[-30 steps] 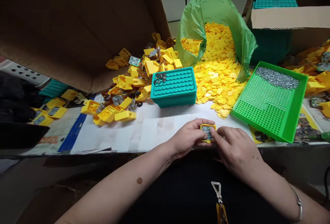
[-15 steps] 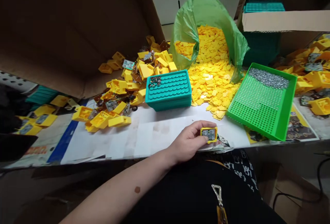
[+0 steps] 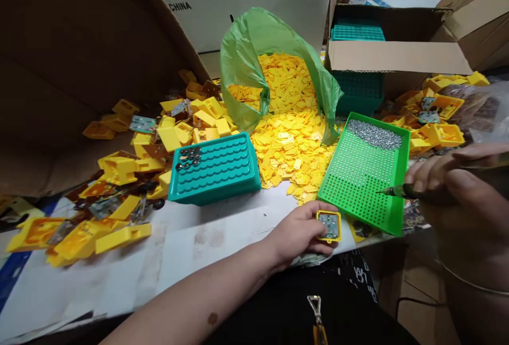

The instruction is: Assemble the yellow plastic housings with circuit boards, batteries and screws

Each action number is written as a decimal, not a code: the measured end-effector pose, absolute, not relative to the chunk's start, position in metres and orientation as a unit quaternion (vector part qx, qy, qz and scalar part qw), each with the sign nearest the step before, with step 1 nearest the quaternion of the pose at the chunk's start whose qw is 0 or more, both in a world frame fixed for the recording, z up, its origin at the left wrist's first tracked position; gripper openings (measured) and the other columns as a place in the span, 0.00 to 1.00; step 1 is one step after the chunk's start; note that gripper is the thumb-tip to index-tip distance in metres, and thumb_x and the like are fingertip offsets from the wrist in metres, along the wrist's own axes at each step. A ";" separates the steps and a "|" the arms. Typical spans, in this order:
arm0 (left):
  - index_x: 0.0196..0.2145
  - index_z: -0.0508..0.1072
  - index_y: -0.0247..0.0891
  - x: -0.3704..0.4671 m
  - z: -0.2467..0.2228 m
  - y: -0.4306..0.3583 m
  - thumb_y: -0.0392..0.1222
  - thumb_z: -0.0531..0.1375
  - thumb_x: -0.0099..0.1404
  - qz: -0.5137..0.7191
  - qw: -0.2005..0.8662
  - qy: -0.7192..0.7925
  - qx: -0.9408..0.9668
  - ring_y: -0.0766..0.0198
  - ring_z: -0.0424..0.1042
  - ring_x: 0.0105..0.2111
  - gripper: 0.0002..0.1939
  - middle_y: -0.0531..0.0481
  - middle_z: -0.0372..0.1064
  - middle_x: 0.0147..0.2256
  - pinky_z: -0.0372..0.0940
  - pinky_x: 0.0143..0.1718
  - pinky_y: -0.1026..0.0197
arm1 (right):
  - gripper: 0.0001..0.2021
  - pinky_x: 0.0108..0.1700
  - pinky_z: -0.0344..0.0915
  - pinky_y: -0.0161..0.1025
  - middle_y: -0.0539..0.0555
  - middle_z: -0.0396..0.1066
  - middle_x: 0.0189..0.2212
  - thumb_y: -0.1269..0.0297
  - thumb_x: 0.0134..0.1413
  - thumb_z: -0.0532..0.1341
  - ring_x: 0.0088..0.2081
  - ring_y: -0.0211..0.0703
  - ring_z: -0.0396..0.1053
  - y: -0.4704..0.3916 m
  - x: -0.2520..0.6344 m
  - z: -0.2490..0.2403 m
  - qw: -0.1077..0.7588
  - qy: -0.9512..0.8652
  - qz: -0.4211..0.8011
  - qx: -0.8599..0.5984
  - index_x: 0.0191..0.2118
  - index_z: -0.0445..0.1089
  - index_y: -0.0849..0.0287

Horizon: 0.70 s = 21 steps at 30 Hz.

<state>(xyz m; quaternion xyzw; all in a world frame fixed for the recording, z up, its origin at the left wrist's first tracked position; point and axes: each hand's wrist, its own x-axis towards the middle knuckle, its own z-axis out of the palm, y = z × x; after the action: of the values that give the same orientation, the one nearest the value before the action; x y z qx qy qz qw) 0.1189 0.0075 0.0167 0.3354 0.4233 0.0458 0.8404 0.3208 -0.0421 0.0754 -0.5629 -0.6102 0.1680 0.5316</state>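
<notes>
My left hand (image 3: pixel 304 231) grips a small yellow casing (image 3: pixel 329 226) with a grey-green board inside, its open side facing up, at the table's front edge. At the right, my right hand (image 3: pixel 445 180) is closed around a dark pointed tool (image 3: pixel 397 191). The tool's tip is over the lower part of the green perforated tray (image 3: pixel 366 175); whether it touches the tray I cannot tell. Small silvery metal pieces (image 3: pixel 376 134) lie heaped at the tray's far end.
Teal stacked trays (image 3: pixel 214 167) with small dark round parts stand left of centre. Yellow casings (image 3: pixel 123 170) are piled at the left. Yellow flat pieces (image 3: pixel 294 138) spill from a green bag (image 3: pixel 246 43). A cardboard box (image 3: pixel 397 58) stands at the back right.
My right hand has come into view at the right with the pointed tool. The view has turned right, so the table items appear farther left. My left hand still holds the casing.
</notes>
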 end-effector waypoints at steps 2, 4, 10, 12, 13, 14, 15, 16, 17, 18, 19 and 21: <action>0.42 0.67 0.37 0.117 0.017 0.009 0.29 0.54 0.50 0.044 0.845 0.423 0.325 0.67 0.72 0.29 0.20 0.50 0.67 0.33 0.68 0.34 0.60 | 0.02 0.26 0.62 0.45 0.49 0.57 0.18 0.65 0.54 0.56 0.21 0.40 0.61 -0.030 0.311 0.074 0.619 -0.539 0.204 -0.534 0.31 0.62 0.52; 0.41 0.67 0.37 0.116 0.017 0.011 0.29 0.55 0.49 0.039 0.849 0.420 0.316 0.67 0.72 0.30 0.19 0.49 0.67 0.33 0.68 0.36 0.59 | 0.05 0.26 0.62 0.45 0.48 0.59 0.18 0.67 0.52 0.59 0.20 0.40 0.61 -0.024 0.309 0.067 0.664 -0.506 0.216 -0.506 0.35 0.63 0.52; 0.39 0.68 0.37 0.118 0.017 0.014 0.28 0.55 0.49 0.024 0.852 0.428 0.300 0.67 0.72 0.30 0.18 0.50 0.67 0.32 0.67 0.38 0.56 | 0.05 0.25 0.63 0.44 0.47 0.59 0.18 0.67 0.52 0.58 0.20 0.40 0.61 -0.021 0.319 0.049 0.669 -0.511 0.218 -0.494 0.37 0.63 0.52; 0.40 0.68 0.37 0.118 0.017 0.014 0.28 0.55 0.49 0.025 0.853 0.428 0.299 0.67 0.72 0.30 0.18 0.50 0.67 0.33 0.67 0.39 0.56 | 0.06 0.26 0.63 0.44 0.47 0.59 0.19 0.69 0.52 0.58 0.20 0.40 0.61 -0.020 0.320 0.046 0.669 -0.517 0.224 -0.486 0.37 0.63 0.52; 0.40 0.68 0.37 0.118 0.017 0.013 0.28 0.55 0.49 0.025 0.853 0.426 0.300 0.67 0.71 0.30 0.18 0.50 0.67 0.33 0.67 0.39 0.56 | 0.07 0.26 0.63 0.44 0.47 0.59 0.19 0.70 0.52 0.57 0.20 0.40 0.61 -0.019 0.321 0.045 0.670 -0.518 0.228 -0.480 0.38 0.63 0.52; 0.40 0.68 0.37 0.117 0.017 0.013 0.29 0.55 0.50 0.026 0.853 0.425 0.300 0.67 0.71 0.30 0.18 0.50 0.67 0.33 0.67 0.38 0.56 | 0.08 0.26 0.63 0.44 0.47 0.59 0.19 0.71 0.52 0.57 0.21 0.40 0.61 -0.019 0.320 0.043 0.673 -0.520 0.230 -0.473 0.38 0.63 0.53; 0.40 0.68 0.37 0.117 0.017 0.013 0.29 0.55 0.50 0.026 0.853 0.424 0.302 0.67 0.72 0.30 0.18 0.50 0.67 0.33 0.67 0.38 0.56 | 0.08 0.26 0.63 0.44 0.47 0.59 0.20 0.71 0.52 0.57 0.21 0.39 0.61 -0.018 0.320 0.042 0.676 -0.520 0.233 -0.467 0.39 0.63 0.53; 0.41 0.68 0.37 0.117 0.017 0.013 0.29 0.55 0.50 0.027 0.853 0.424 0.303 0.67 0.72 0.31 0.18 0.50 0.67 0.33 0.67 0.38 0.56 | 0.08 0.26 0.63 0.44 0.47 0.59 0.20 0.71 0.53 0.57 0.21 0.39 0.61 -0.017 0.320 0.041 0.674 -0.524 0.239 -0.463 0.39 0.63 0.53; 0.41 0.67 0.37 0.117 0.017 0.012 0.29 0.55 0.50 0.026 0.852 0.425 0.304 0.67 0.72 0.31 0.18 0.50 0.67 0.33 0.67 0.38 0.56 | 0.08 0.26 0.63 0.44 0.47 0.59 0.20 0.70 0.53 0.57 0.21 0.39 0.61 -0.017 0.319 0.040 0.670 -0.529 0.243 -0.460 0.39 0.63 0.53; 0.41 0.67 0.37 0.117 0.016 0.012 0.29 0.55 0.50 0.027 0.851 0.426 0.305 0.67 0.72 0.31 0.19 0.50 0.67 0.33 0.67 0.38 0.56 | 0.07 0.26 0.63 0.44 0.47 0.58 0.21 0.70 0.53 0.57 0.21 0.39 0.61 -0.016 0.319 0.040 0.666 -0.535 0.241 -0.461 0.39 0.63 0.52; 0.41 0.67 0.37 0.117 0.016 0.012 0.29 0.55 0.50 0.027 0.851 0.426 0.306 0.67 0.72 0.30 0.19 0.50 0.67 0.33 0.67 0.38 0.56 | 0.07 0.26 0.63 0.44 0.48 0.58 0.21 0.69 0.54 0.57 0.22 0.39 0.61 -0.017 0.319 0.041 0.659 -0.543 0.231 -0.467 0.39 0.62 0.52; 0.41 0.67 0.37 0.118 0.016 0.012 0.29 0.55 0.50 0.033 0.853 0.423 0.304 0.67 0.72 0.30 0.18 0.50 0.67 0.33 0.67 0.38 0.56 | 0.07 0.27 0.64 0.45 0.48 0.56 0.22 0.67 0.57 0.54 0.22 0.40 0.61 -0.021 0.318 0.046 0.622 -0.577 0.176 -0.500 0.41 0.60 0.52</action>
<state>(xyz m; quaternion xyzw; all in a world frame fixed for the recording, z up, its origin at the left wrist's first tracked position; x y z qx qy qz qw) 0.1177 0.0117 0.0162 0.3037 0.4227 0.0335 0.8532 0.3183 -0.0206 0.0460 -0.4999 -0.5768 0.1761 0.6216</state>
